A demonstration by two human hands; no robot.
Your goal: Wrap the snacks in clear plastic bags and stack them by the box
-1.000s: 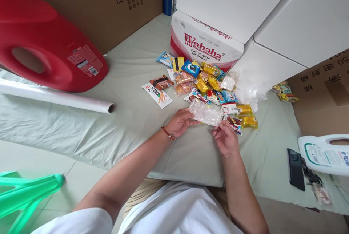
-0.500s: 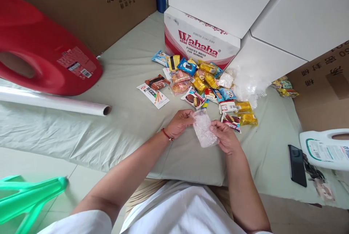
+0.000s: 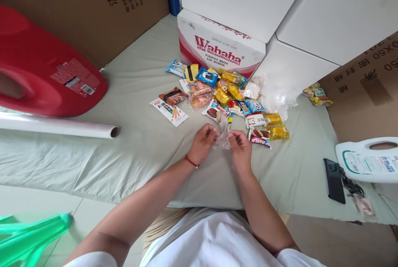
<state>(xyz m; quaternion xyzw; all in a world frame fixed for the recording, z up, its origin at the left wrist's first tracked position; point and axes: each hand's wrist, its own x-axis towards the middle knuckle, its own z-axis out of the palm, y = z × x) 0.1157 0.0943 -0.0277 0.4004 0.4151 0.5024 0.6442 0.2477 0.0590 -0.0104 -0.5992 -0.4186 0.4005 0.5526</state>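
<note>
A crumpled clear plastic bag [image 3: 223, 132] is stretched between my two hands, just in front of the snack pile. My left hand [image 3: 203, 140], with a red bracelet at its wrist, pinches the bag's left edge. On the other side, the fingers of my right hand [image 3: 240, 144] are closed on its right edge. Behind the bag lies a chocolate-pie packet [image 3: 212, 110], partly covered by it. Another such packet [image 3: 260, 137] rests to the right of my right hand. Several wrapped snacks [image 3: 222, 88] in yellow, blue and pink are heaped beyond.
A Wahaha water carton [image 3: 217, 49] stands behind the heap, with loose clear bags [image 3: 278, 95] beside it. On the left are a red detergent jug [image 3: 62, 76] and a roll of film [image 3: 59, 128]. A phone [image 3: 334, 180] and a white jug [image 3: 367, 161] lie right.
The bag has been gathered from a flat, spread shape into a narrower, more upright one. My right hand has moved left, closer to my left hand. The whole view has shifted slightly.
</note>
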